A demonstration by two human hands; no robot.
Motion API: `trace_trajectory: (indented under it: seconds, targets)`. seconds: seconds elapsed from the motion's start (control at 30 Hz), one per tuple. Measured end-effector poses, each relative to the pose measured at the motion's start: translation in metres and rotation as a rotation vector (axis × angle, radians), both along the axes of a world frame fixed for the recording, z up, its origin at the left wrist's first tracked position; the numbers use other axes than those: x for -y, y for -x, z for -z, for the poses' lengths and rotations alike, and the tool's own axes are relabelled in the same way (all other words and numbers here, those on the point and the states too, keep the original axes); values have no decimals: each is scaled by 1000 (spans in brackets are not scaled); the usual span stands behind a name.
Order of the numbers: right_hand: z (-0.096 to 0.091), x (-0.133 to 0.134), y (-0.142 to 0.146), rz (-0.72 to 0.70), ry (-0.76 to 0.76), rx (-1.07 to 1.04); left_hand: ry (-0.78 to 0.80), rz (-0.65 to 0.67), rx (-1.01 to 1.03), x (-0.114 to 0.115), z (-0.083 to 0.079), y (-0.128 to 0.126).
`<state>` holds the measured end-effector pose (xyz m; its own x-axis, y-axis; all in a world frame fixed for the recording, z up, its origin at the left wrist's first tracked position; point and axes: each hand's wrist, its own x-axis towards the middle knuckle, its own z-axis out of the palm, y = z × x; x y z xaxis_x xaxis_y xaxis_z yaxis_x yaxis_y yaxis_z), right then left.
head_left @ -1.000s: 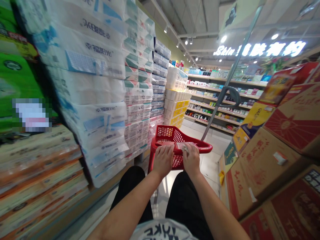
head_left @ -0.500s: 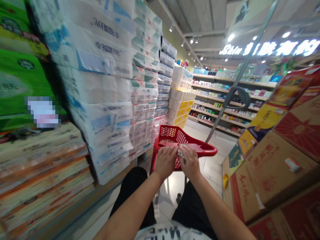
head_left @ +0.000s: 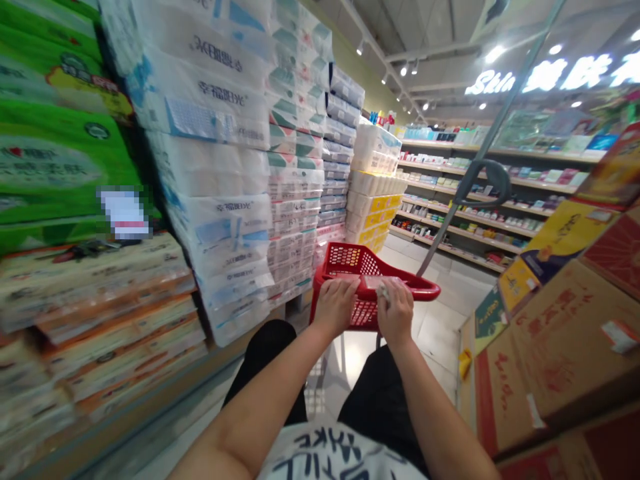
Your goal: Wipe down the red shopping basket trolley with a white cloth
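Note:
Ahead of me is a red plastic shopping cart point(head_left: 424, 292) with a perforated basket and a flat handle. My left hand point(head_left: 333, 307) is closed over the left part of the handle, fingers curled on top. On the right part of the same handle rests my right hand point(head_left: 398, 310), its fingers wrapped around it. A small crumpled whitish thing point(head_left: 383, 293), perhaps a tissue, is pinned between that hand's thumb side and the handle. A gap of bare handle separates the two hands. The inside of the basket is mostly hidden.
Tall stacks of wrapped tissue packs point(head_left: 215, 167) line the left, with green packs point(head_left: 55, 153) nearer. Cardboard boxes point(head_left: 555, 327) rise on the right. A slanted grey metal pole point(head_left: 445, 230) stands beyond the cart, before shelves of small goods point(head_left: 460, 217). Pale floor tiles point(head_left: 435, 333) run between.
My hands have slid farther apart along the handle, the right one moving rightward. The view has turned slightly left, so the shelves and stacks sit farther right. Both hands stay on the cart.

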<state>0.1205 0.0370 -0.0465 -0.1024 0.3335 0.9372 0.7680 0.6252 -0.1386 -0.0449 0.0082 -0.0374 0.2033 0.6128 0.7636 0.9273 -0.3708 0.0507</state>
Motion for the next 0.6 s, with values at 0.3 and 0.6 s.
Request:
trace_trajectory:
  seconds: [0.3, 0.6]
  targets:
    - [-12, 10, -3, -56, 117, 59, 40, -1, -44, 7, -8, 3]
    - [-13, 13, 0, -148, 136, 153, -2, -14, -19, 7, -4, 0]
